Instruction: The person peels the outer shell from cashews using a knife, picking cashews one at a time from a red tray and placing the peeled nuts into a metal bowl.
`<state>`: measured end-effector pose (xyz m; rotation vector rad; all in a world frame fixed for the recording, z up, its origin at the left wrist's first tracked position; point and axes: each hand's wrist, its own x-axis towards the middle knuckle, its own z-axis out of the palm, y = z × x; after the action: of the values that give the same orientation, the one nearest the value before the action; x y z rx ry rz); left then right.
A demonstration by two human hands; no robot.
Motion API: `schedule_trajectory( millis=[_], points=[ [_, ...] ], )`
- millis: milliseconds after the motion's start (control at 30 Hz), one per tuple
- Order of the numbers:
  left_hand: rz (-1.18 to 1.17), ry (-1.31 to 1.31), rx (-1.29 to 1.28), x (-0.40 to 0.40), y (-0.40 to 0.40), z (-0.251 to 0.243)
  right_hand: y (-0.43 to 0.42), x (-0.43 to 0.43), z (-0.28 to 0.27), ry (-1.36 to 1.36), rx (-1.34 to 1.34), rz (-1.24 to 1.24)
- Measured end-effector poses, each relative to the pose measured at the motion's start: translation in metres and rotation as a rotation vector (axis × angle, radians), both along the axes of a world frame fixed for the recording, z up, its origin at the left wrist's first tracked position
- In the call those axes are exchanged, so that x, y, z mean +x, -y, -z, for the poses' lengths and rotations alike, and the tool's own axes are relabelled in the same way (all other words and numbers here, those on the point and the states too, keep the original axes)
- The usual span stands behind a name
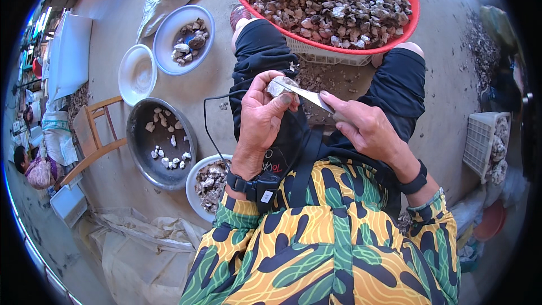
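A pale, rough lump (278, 87), stone-like, is pinched between the thumb and fingers of my left hand (263, 112). My right hand (365, 123) grips a knife (312, 95) by its handle, the forefinger stretched along the blade's back. The blade points left, and its tip lies against the lump. Both hands are above my lap, between my knees. Beyond them stands a red plastic basket (415, 17) heaped with many grey-brown lumps (322, 4). My right palm hides most of the knife handle.
A white crate (330, 57) is under the basket. To my left are a blue-rimmed basin (163, 46), a white bowl (136, 75), a dark basin (139, 156) with pale pieces, and a bowl (192, 195) of fragments. A wooden chair (99, 135) stands farther left; a filled crate (478, 146) sits right.
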<state>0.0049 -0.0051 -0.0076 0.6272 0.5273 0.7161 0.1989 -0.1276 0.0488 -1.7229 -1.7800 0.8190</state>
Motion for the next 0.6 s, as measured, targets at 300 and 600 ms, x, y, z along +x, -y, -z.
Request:
schedule_trajectory(
  millis=[300,600],
  points=[
    [0.026,-0.018,0.018,-0.003,-0.004,0.000,-0.006,-0.011,-0.003,-0.056,-0.038,0.033],
    [0.134,-0.209,0.062,0.006,0.006,-0.002,-0.036,-0.028,0.004,-0.069,-0.065,0.120]
  ],
)
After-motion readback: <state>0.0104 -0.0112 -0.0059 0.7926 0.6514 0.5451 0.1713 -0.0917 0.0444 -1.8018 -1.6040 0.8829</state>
